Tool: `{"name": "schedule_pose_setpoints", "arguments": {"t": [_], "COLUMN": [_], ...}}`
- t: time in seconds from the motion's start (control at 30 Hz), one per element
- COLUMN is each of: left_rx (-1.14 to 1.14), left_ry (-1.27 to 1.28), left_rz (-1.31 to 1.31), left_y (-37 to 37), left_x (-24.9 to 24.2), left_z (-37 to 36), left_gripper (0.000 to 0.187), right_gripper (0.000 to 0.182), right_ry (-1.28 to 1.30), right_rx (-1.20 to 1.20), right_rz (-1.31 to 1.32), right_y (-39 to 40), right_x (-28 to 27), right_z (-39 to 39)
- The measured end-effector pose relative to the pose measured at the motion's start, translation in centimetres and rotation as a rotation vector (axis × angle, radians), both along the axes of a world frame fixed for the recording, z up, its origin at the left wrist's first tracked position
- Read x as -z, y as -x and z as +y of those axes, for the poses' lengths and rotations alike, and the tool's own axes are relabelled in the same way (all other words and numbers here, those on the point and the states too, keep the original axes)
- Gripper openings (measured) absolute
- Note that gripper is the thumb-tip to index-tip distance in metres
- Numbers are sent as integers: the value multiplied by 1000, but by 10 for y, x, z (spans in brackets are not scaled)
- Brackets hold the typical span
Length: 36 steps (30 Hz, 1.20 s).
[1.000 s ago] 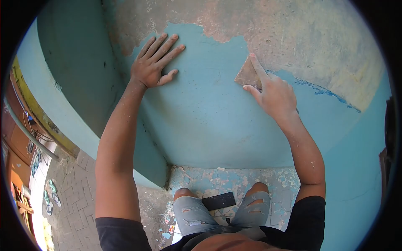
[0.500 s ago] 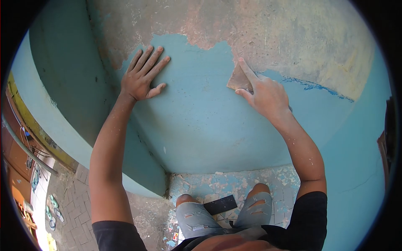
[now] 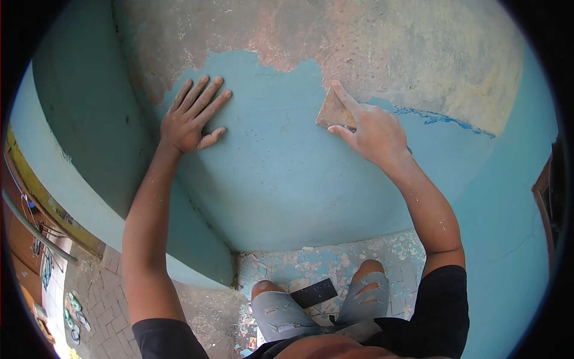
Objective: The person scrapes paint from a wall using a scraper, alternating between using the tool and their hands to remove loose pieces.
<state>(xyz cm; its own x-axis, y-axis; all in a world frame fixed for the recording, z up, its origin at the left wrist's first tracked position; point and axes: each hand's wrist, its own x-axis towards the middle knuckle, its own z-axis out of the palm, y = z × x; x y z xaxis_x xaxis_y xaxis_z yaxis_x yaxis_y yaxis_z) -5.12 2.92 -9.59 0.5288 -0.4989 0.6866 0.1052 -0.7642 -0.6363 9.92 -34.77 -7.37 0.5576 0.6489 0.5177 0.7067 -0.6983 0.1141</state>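
My left hand lies flat on the light blue painted wall, its dusty fingers spread below the ragged paint edge. In my right hand is a paint scraper with a wide, dusty blade. My index finger stretches along the blade, and the thumb lies near its lower edge. The scraper's handle is mostly hidden in the hand. Its blade rests against the wall where the blue paint meets bare, mottled plaster. A darker blue strip runs along the paint edge to the right.
A curved blue pillar juts out at the left. Paint flakes litter the floor below. A dark flat rectangular piece lies between my knees. Sandals sit on paving at the lower left.
The view has shifted slightly, so the wall and both hands appear a little farther left. My left hand stays flat on the wall; the scraper has barely moved against it.
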Motion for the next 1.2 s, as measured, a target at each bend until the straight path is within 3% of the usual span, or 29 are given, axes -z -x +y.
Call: {"name": "schedule_pose_setpoints", "arguments": {"t": [0.7,1.2], "left_rx": [1,15], "left_ry": [41,63], "left_rz": [-15,-29], "left_y": [-4,-3], "left_x": [4,4], "left_z": [-5,-7], "left_gripper": [68,68], "right_gripper": [91,91], "right_ry": [-96,4], "right_rx": [-39,3], "right_rz": [34,-61], "right_y": [4,10], "right_x": [-20,-23], "right_z": [20,12]}}
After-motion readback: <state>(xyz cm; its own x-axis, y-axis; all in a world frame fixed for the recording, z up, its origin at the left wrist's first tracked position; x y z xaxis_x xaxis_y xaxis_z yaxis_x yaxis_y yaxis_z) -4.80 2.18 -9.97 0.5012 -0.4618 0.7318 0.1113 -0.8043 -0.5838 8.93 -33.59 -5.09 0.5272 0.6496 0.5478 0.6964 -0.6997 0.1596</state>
